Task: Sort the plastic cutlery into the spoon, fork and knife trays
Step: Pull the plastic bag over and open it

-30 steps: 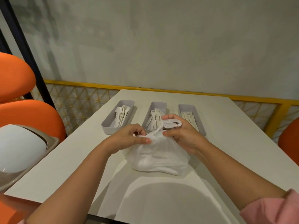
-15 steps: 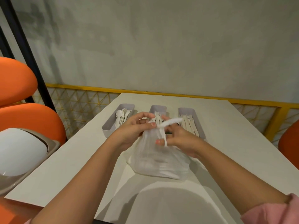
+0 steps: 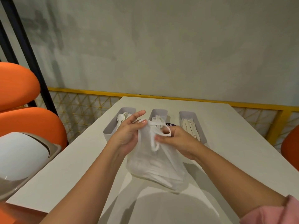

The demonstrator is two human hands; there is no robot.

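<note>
At centre frame, two hands work one plastic bag. The left hand has its grip pinched on the bag's top edge, thumb pressed on the film, while its index finger sticks out straight toward the upper right. The right hand has its grip curled round one handle loop, which wraps over its fingers. A second handle loop hangs slack between the two hands. The bag's bottom rests on the white counter. Pale shapes show through the film, too blurred to count.

Just beyond the hands, three grey trays lie side by side. The spoon tray is at left, with its spoons partly hidden by the left hand. The fork tray is in the middle, and the knife tray is at right. The forks and knives overlap too closely to count. One dark round label shows between the middle and right trays.

Farther out, two orange seats fill the left edge and a third the right edge. One bin with a white domed lid sits at lower left. One yellow railing runs behind the counter. One pink sleeve shows at lower right.
</note>
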